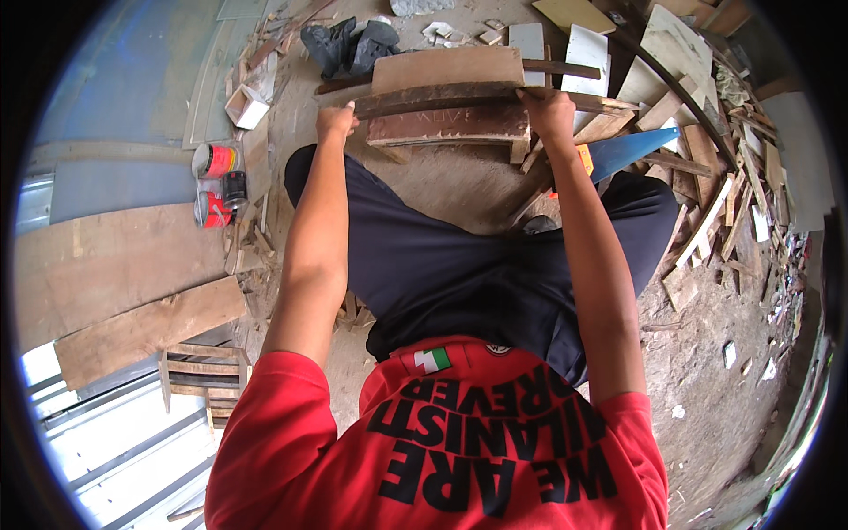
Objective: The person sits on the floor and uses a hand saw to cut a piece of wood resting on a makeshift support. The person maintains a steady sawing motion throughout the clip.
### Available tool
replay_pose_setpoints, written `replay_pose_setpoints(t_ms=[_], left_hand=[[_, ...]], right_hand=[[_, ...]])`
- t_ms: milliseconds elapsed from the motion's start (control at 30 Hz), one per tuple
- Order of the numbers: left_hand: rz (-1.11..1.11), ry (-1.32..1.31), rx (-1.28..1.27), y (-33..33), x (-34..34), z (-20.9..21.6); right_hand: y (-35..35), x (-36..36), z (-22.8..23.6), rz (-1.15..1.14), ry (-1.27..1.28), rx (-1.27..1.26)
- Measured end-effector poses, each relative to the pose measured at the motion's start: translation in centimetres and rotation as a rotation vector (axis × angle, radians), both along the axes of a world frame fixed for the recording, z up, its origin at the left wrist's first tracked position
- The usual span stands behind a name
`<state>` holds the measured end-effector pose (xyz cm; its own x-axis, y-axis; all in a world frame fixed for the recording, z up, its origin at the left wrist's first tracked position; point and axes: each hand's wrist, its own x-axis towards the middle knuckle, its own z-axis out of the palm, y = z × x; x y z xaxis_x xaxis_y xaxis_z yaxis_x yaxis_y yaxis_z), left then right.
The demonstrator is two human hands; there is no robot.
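Observation:
A long dark wooden strip (pixel 442 95) lies across a low wooden bench (pixel 449 69) in front of my crossed legs. My left hand (pixel 336 120) is closed around the strip's left end, just off the bench's edge. Over the bench's right edge, my right hand (pixel 549 113) grips the same strip, which runs on past that hand to the right. Beside my right forearm rests a handsaw (pixel 632 154) with a blue blade and a yellow-orange handle, part of it hidden by the arm.
Behind the bench lies a dark crumpled bundle (pixel 349 46). Another dark strip (pixel 565 68) passes behind the bench. Scrap wood (pixel 707 221) litters the right side. Several cans (pixel 215 161) stand at left near large boards (pixel 124 265) and a small slatted wooden piece (pixel 203 367).

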<state>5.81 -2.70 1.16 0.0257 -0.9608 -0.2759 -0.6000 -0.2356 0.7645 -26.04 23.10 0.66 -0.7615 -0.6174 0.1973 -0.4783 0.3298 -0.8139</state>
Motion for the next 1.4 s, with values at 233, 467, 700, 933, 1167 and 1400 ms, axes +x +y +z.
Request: replay_pose_setpoints(t_ms=[233,467,700,933,1167,1400], left_hand=[[0.004,-0.133,0.046,0.2,-0.7,0.6],[-0.241,-0.332,-0.577,3.8,-4.6,2.0],[-0.942,-0.248,-0.771,13.4,-15.3,5.4],[-1.127,-0.453,-0.718,14.1,-20.0,2.3],[-1.055,-0.554,-0.828,15.1,-19.5,1.3],[-1.059,-0.493,-0.84,14.5,-20.1,0.9]], right_hand=[[0.1,-0.5,1.4,0.114,0.19,0.096],[2.7,-2.1,2.5,-0.143,0.094,-0.027],[7.4,-1.7,0.3,-0.31,0.048,-0.322],[11.7,-1.7,-10.7,-0.117,-0.156,0.36],[11.5,-0.8,-11.1,0.002,-0.144,0.449],[10.9,-1.6,-12.3,0.129,-0.157,0.539]])
